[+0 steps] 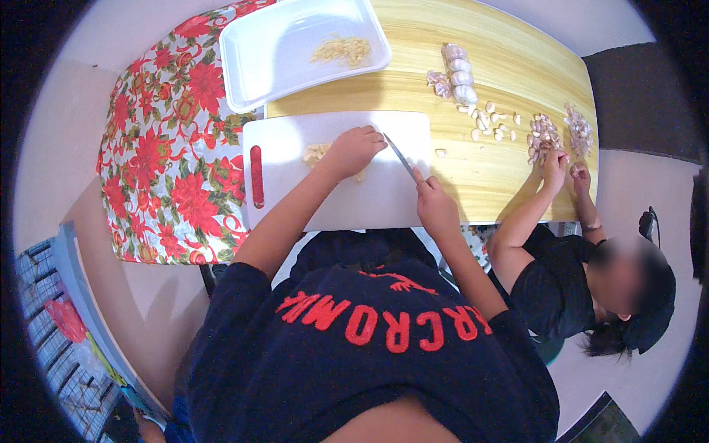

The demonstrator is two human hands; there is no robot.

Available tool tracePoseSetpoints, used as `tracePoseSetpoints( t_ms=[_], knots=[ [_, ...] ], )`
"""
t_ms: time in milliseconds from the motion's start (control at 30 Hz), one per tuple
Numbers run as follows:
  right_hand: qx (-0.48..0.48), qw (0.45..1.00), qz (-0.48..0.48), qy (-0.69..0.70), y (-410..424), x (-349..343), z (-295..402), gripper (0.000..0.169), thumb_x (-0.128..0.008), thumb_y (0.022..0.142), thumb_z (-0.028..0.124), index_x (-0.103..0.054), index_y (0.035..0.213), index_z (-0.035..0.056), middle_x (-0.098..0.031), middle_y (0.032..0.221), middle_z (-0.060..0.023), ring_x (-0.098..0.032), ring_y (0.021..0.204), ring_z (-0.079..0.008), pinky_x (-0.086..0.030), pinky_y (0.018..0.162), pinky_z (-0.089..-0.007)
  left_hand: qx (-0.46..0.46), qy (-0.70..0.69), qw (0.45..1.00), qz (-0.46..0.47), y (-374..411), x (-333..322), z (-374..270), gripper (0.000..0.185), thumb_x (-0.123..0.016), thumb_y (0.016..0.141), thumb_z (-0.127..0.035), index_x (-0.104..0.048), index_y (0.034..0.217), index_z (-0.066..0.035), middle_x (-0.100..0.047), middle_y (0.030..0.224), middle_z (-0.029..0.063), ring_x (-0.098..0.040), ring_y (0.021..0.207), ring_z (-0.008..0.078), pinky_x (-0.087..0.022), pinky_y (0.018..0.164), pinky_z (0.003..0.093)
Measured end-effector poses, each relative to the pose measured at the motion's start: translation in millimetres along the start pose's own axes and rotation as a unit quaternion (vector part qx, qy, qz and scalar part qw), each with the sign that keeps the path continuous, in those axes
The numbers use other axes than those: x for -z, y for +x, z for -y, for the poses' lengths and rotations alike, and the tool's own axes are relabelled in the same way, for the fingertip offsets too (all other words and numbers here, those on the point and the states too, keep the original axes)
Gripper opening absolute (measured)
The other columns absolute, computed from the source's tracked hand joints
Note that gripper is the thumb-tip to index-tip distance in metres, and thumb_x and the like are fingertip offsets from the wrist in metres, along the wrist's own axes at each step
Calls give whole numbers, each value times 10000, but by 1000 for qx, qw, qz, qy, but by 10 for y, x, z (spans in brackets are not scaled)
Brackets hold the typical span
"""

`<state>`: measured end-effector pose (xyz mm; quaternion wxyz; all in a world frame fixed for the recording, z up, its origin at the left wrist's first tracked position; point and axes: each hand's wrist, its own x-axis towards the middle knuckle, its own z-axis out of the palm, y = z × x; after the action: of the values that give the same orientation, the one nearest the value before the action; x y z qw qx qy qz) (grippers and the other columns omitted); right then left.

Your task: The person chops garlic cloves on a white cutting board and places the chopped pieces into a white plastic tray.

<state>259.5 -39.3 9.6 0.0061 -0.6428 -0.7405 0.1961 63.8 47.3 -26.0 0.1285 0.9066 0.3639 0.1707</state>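
A knife (400, 155) is in my right hand (435, 202), its blade pointing up and left over a white cutting board (332, 205) with a red handle inset. The blade's tip is close to my left hand (360, 148), whose fingers are bent together above the board; whether they pinch a garlic piece is hidden. Pieces of garlic (314, 153) lie on the board beside and partly beneath my left hand and wrist. Chopped garlic (342, 51) sits in a translucent plastic tray (243, 91) behind the board. A loose peeled clove (441, 152) lies just right of the board.
Whole garlic bulbs (461, 75), peeled cloves (483, 119), unpeeled cloves (544, 133) and skins (579, 130) lie on the wood-patterned table (515, 66). At the right, a co-worker's hands (555, 163) handle cloves. A poinsettia-print tablecloth (194, 199) covers the left side.
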Motion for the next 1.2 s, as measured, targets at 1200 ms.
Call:
tracePoseSetpoints(
  t_ms=[1200],
  knots=[
    [-4, 997, 18, 75, -128, -181, -14, 467, -406, 774, 64, -367, 1230, 155, -503, 853, -131, -536, 699, -328, -439, 611, -421, -40, 39, 991, 125, 131, 50, 16, 125, -472, 682, -71, -518, 791, -30, -542, 843, 78, -520, 847, 232, -475, 659, 322]
  ],
)
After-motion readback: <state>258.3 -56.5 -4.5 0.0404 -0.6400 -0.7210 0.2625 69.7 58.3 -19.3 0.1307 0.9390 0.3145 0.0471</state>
